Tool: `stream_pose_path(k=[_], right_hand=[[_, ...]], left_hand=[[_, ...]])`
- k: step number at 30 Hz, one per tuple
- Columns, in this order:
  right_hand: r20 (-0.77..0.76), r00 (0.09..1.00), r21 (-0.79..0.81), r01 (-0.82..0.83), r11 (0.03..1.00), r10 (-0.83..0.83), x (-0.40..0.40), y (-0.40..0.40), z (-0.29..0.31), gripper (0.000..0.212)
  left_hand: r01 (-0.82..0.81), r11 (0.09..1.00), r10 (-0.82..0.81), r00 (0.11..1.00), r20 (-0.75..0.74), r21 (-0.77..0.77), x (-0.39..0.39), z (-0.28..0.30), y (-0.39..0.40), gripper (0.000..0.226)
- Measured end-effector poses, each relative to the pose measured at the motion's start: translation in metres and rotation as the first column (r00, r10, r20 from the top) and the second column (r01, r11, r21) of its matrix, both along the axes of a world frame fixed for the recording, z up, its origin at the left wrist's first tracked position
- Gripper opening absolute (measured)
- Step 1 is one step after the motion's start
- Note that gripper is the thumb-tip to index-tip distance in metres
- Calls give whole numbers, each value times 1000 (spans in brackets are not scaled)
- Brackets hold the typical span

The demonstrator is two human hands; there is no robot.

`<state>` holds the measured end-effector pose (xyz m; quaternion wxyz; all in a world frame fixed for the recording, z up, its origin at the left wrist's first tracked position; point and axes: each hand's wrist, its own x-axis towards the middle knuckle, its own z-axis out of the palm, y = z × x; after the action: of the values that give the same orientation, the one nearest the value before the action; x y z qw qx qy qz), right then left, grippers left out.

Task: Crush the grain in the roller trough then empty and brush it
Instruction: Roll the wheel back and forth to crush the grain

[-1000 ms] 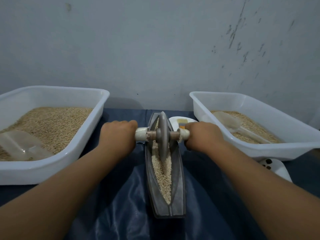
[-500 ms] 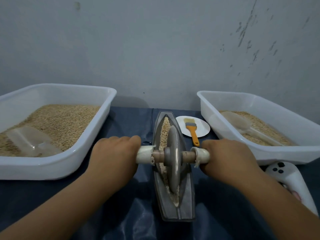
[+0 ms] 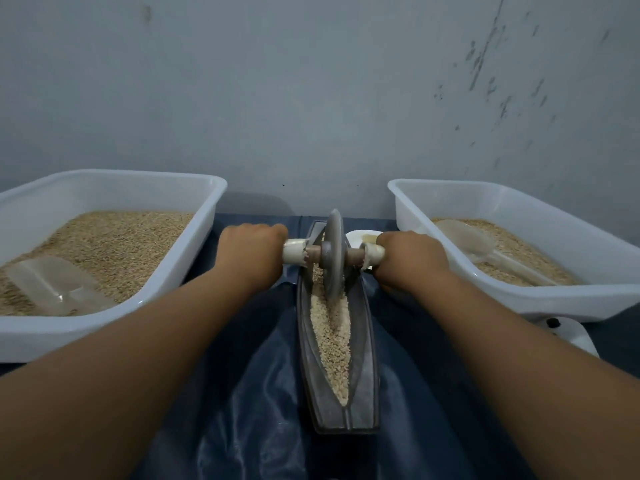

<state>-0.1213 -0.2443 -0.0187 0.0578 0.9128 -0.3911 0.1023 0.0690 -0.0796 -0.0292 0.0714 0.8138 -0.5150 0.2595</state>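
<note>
Hands (image 3: 250,252) (image 3: 412,258) gripped the roller wheel's (image 3: 333,254) axle, fingers curled tight, wheel upright in the grain-filled trough (image 3: 367,358).

The trough (image 3: 363,393) is dull grey, as is the roller disc (image 3: 334,252) on its brown axle with off-white handles (image 3: 293,251), and the grain (image 3: 330,336) inside is pale tan. Left and right of the trough stand white tubs (image 3: 204,216) of tan grain holding clear scoops (image 3: 52,285). Under it lies a glossy dark blue cloth (image 3: 263,403), behind it a pale grey wall (image 3: 311,98) with dark scuffs.
</note>
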Motion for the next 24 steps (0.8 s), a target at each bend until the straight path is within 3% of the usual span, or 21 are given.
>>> stream_pose_path(k=[6,13,20,24], right_hand=[[-66,997,34,-45,998,47,-34,34,1,14],[-146,983,136,-88,987,108,-83,74,13,15],[-70,996,-68,-61,996,56,-47,55,4,14],[-61,998,-5,-15,1000,14,-13,21,6,22]], left_hand=[[41,999,-41,999,1,8,-30,-1,37,27],[189,979,-181,978,101,-76,-65,5,88,47],[72,997,-71,997,27,-25,-38,-10,59,24],[40,999,-40,999,13,0,-13,-3,20,21]])
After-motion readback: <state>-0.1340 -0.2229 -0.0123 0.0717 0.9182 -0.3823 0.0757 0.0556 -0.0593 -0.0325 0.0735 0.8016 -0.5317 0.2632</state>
